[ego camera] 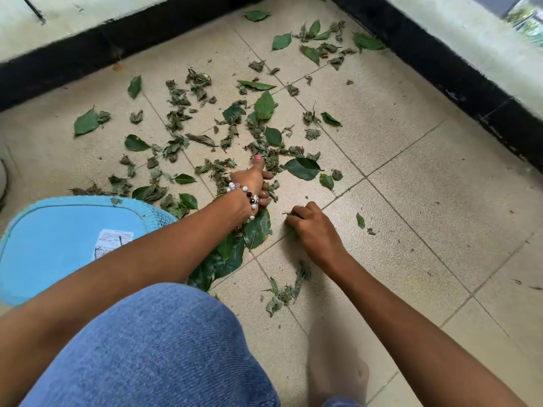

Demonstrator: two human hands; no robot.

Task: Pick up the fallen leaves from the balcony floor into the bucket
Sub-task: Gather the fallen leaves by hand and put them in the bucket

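Green and dried leaves (229, 133) lie scattered over the beige tiled balcony floor (411, 201). My left hand (254, 186), with a beaded bracelet at the wrist, is curled around a bunch of crumpled leaves at the middle of the floor, thumb up. My right hand (311, 227) rests on the floor just right of it, fingers curled around a few leaf bits. A pile of large green leaves (232, 254) lies under my left forearm. The light blue bucket (58, 242) stands at the left, beside my left arm, with a white label showing inside.
A black skirting band (440, 69) runs along the base of the walls at the back and right. My knee in blue jeans (158, 348) fills the lower foreground. A small clump of dried leaves (285, 292) lies near my right forearm.
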